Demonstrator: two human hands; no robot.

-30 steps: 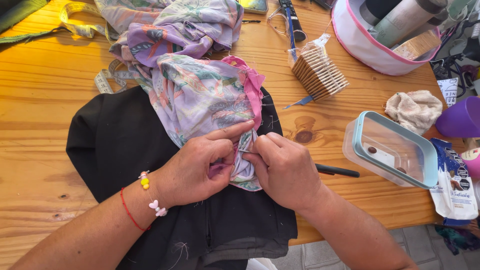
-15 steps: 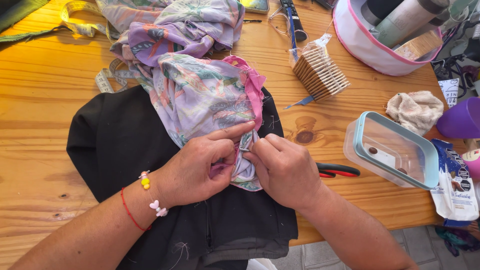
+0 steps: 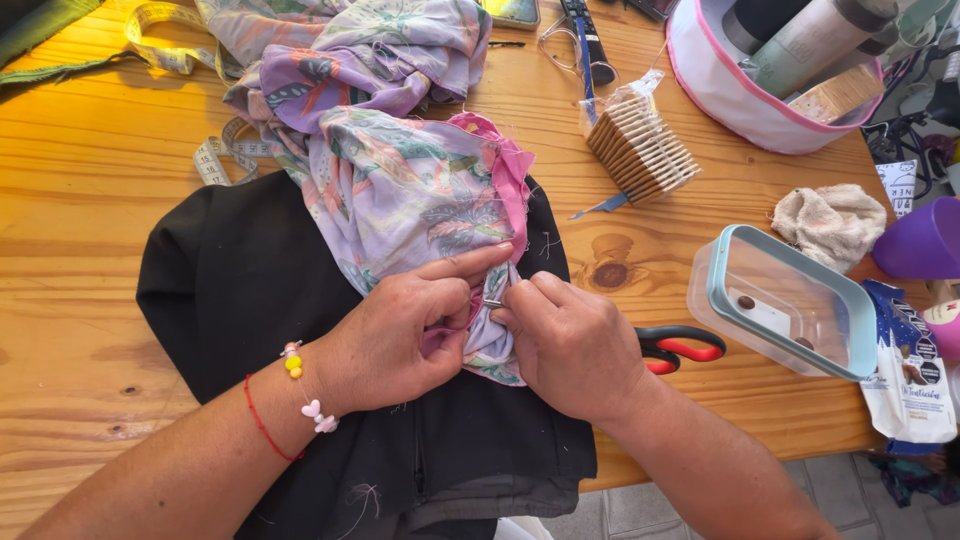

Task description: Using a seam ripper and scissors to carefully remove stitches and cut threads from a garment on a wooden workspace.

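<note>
The floral fabric [image 3: 400, 190] — lilac, pink-edged, crumpled — runs from the table's far side down toward the person, lying over a black garment [image 3: 230, 290]. Left hand [image 3: 400, 335] and right hand [image 3: 570, 340] meet, both pinching its near hem.

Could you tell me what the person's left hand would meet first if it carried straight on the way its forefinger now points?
The left hand points up and right, so it would probably first cross the pink-edged floral lilac fabric, then the black cloth near the wooden table's dark knot; depth is unclear.
</note>
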